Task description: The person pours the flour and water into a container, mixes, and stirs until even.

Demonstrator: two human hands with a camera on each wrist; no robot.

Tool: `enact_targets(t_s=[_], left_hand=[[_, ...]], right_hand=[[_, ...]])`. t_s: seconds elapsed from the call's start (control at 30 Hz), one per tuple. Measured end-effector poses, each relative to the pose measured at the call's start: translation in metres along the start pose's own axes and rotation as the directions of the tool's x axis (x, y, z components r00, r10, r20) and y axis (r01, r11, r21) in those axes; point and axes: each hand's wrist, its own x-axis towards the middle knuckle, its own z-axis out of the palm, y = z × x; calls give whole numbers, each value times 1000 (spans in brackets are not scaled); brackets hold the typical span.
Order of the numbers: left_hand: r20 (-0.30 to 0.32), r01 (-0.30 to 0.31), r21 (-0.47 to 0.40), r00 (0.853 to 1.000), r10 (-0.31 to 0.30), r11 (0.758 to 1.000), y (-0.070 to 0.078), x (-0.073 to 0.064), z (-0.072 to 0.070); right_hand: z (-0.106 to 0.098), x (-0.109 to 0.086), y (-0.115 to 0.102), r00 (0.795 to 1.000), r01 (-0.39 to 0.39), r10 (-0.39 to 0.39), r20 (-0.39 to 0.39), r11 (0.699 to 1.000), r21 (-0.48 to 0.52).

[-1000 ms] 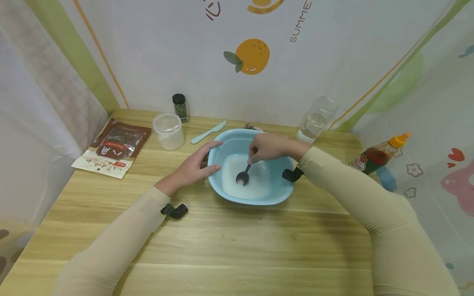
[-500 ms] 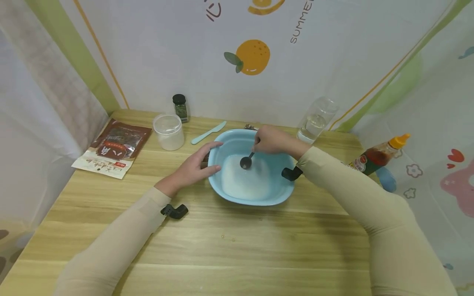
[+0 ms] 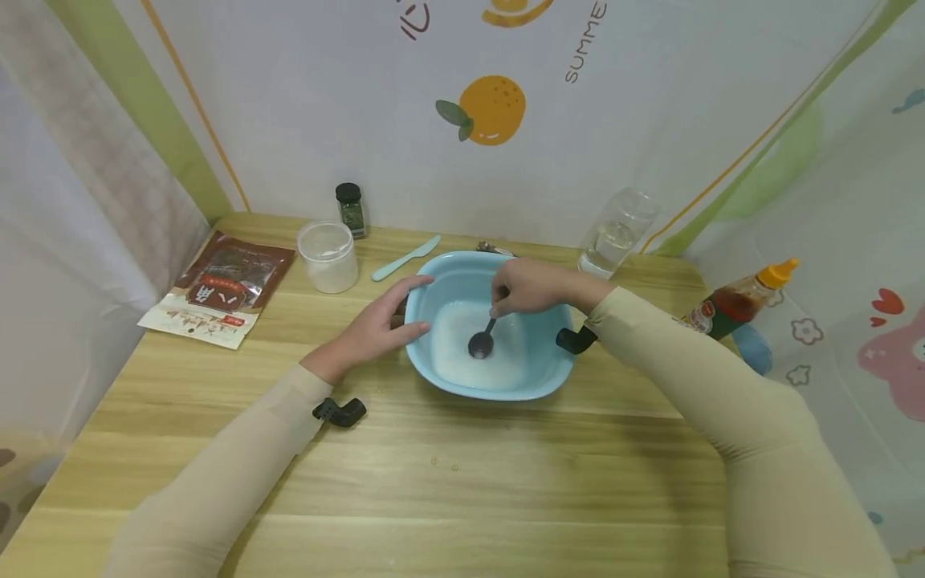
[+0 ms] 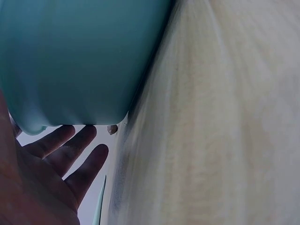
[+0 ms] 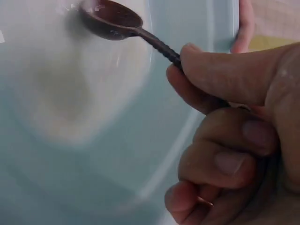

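A light blue basin (image 3: 538, 365) stands on the table with cloudy white contents in its bottom. My left hand (image 3: 367, 331) holds its left side, thumb and index finger over the rim. In the left wrist view the other fingers (image 4: 70, 150) reach under the rim to the outer wall. My right hand (image 3: 531, 286) is above the basin and pinches a dark brown spoon (image 3: 480, 345) by its handle. The spoon tilts down, its bowl at the white contents. In the right wrist view, thumb and index finger pinch the handle, other fingers curled.
Left of the basin are a brown-and-white packet (image 3: 217, 289), a clear tub (image 3: 328, 257) of white stuff, a dark-capped jar (image 3: 350, 210) and a pale blue knife (image 3: 406, 258). Behind right stands a glass (image 3: 609, 241) of clear liquid. A red sauce bottle (image 3: 740, 301) is farther right.
The spoon first moved away toward the basin's back with my right hand, then came forward again, ending slightly right of its first place. My left hand and the basin stayed put.
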Motion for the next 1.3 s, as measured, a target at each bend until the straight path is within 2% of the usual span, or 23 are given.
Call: enact_targets(t_s=[0.2,0.3,0.43,0.53,0.67,0.73,0.87,0.93,1.0,1.13,1.2,1.3], left_hand=[[3,10,10,1000,-11,1000,1,1,0],[-1,9,1,1000,-9,1000,0,0,0],[-9,5,-5,1000,-5,1000,0,-1,-1],[-8,2,-4,1000,-2,1000,0,-1,0],[3,4,-4,1000,-4,1000,0,0,1],[5,6,-9,1000,-6,1000,0,0,1],[2,9,-17,1000,-9,1000,0,0,0],[3,8,-14,1000,-8,1000,0,0,1],[5,7,-12,1000,-7,1000,0,0,1],[5,4,-12,1000,-4,1000,0,-1,1],[6,4,-11,1000,-4,1000,1,-1,1],[9,1,-14,1000,-1,1000,2,-1,0]], right_hand=[[-6,-8,14,994,-83,81,-77,996,-26],[-5,-9,9,997,-72,71,-34,997,-41],[1,-4,-3,999,1,-2,33,1000,17],[4,-1,-4,1000,1,0,-7,999,37],[0,-3,2,995,-80,80,-68,997,-6],[-2,-5,2,996,-85,84,-34,996,-15],[-1,0,-3,999,-16,15,36,1000,22],[0,3,-4,1000,-25,25,2,999,45],[0,6,-4,994,-77,80,-69,996,46],[-2,8,-1,964,-192,193,-183,981,23],[-1,10,-1,964,-188,188,-189,982,18],[2,12,-2,983,-110,113,-142,993,33]])
